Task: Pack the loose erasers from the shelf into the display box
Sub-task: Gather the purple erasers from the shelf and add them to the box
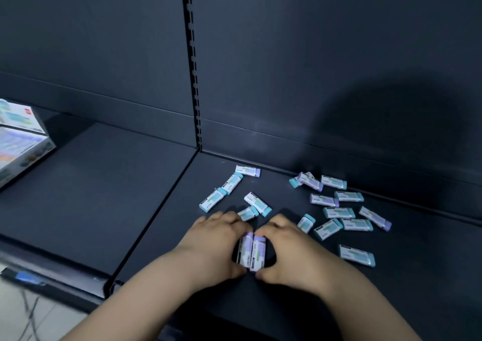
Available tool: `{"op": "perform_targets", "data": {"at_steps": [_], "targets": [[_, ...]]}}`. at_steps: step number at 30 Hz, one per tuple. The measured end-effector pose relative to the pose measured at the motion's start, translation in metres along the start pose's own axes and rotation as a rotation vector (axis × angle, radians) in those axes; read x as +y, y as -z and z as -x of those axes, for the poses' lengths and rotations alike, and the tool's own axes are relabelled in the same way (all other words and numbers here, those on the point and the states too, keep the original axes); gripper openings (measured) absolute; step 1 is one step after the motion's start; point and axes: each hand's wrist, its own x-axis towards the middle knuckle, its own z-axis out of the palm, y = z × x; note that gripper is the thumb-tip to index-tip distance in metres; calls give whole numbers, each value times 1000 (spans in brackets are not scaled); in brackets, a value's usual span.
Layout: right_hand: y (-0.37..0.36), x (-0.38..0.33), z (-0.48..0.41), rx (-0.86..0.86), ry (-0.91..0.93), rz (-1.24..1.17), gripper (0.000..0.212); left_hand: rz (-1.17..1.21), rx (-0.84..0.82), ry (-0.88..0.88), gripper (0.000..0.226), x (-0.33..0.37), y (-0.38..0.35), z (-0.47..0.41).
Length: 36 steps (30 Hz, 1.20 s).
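Two purple-tipped erasers [251, 252] lie side by side on the dark shelf [287, 304], pressed together between my hands. My left hand [214, 239] grips their left side and my right hand [284, 249] grips their right side. Several loose erasers in white sleeves, teal or purple at the ends, lie scattered beyond: a group [229, 184] behind my left hand and a larger group [339, 210] to the right. The display box [18, 137] stands at the far left edge, on the neighbouring shelf section.
The dark back wall [339, 66] rises right behind the erasers, with a slotted upright post [194, 79] between the two shelf sections. The left shelf section [91, 197] lies between my hands and the box. A strip of tiled floor [31, 314] shows below the shelf's front edge.
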Motion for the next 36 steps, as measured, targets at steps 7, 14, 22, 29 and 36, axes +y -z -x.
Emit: {"op": "perform_targets", "data": {"at_steps": [7, 14, 22, 29, 36], "targets": [[10, -35, -12, 218, 3, -79, 54, 26, 191, -66, 63, -30, 23, 10], [-9, -121, -52, 482, -31, -83, 62, -118, 432, -160, 72, -122, 68, 29], [-43, -214, -85, 554, -80, -107, 68, -121, 474, -248, 63, -212, 87, 67], [-48, -240, -79, 603, -103, -149, 66, -58, 468, -251, 64, -230, 84, 81], [-46, -251, -98, 521, -21, -167, 62, -86, 523, -202, 64, -245, 90, 96]]}}
